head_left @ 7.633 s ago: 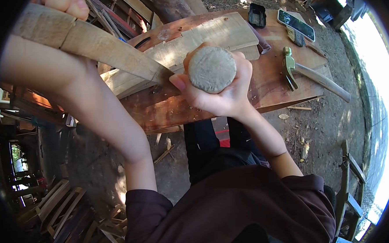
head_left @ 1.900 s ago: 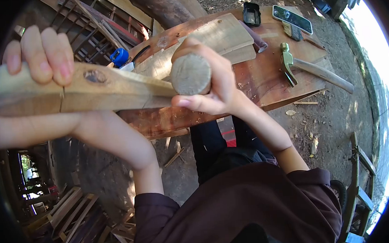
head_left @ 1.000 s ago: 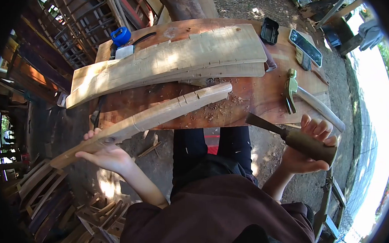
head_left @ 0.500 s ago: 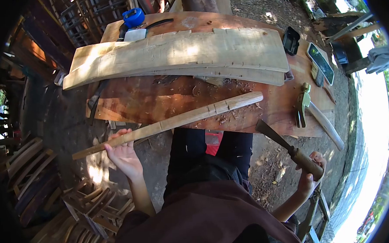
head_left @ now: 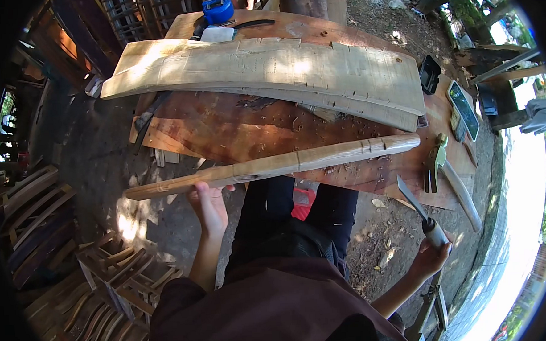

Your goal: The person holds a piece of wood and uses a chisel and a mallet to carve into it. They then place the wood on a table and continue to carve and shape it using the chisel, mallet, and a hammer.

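Observation:
A long, slightly curved wooden slat (head_left: pixel 285 162) slants across the front of the workbench, its right part over the bench top and its left end past the edge. My left hand (head_left: pixel 209 211) grips it from below near the left end, with the thumb on the near side. Off the bench's right front, my right hand (head_left: pixel 431 258) is closed around the handle of a chisel (head_left: pixel 435 231). The blade points up and to the left, apart from the slat. A claw hammer (head_left: pixel 452 176) lies on the bench just beyond the chisel.
Broad pale boards (head_left: pixel 267 66) lie stacked across the workbench (head_left: pixel 221 121), among wood shavings. A blue tape measure (head_left: pixel 218 11) sits at the back left; a phone (head_left: pixel 463 110) and a black case (head_left: pixel 430 74) lie at the right. Curved wooden pieces (head_left: pixel 31 211) are piled at left.
The slat has shifted right and lies more level, with my left hand still on it. The chisel has turned so its blade appears narrower and more upright. The whole view has shifted slightly.

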Demonstrator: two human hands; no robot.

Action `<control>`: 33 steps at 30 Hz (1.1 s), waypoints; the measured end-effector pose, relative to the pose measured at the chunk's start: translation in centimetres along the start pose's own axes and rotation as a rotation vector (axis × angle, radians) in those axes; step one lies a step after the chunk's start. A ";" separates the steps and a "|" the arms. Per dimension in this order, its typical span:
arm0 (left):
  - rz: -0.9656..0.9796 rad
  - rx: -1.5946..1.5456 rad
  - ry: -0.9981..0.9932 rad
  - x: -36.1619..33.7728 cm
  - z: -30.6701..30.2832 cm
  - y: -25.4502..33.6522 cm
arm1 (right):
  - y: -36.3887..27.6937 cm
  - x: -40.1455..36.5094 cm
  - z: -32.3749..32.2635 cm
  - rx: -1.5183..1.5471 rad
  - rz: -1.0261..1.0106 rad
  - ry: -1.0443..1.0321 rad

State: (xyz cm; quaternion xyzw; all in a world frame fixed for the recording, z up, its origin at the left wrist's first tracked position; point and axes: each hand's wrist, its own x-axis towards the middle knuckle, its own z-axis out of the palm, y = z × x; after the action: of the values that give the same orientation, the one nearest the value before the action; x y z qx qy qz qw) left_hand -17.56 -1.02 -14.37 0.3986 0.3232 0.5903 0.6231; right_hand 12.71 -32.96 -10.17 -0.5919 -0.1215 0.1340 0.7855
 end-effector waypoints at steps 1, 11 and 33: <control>-0.025 0.036 -0.043 -0.2 0.2 -0.2 | 0.2 -0.1 2.6 -0.031 -0.028 0.262; -0.135 0.162 -0.181 -0.9 4.4 -0.1 | 4.5 -3.3 11.1 0.412 0.385 -0.300; 0.075 0.494 -0.684 -2.1 5.3 1.0 | 1.9 0.4 8.6 -0.068 -0.437 -0.056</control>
State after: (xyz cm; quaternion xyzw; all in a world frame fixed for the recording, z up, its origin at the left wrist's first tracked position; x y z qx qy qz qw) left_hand -13.61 -3.71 -11.14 0.7206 0.2147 0.3511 0.5581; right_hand 9.97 -24.56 -9.67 -0.5737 -0.2729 -0.0272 0.7718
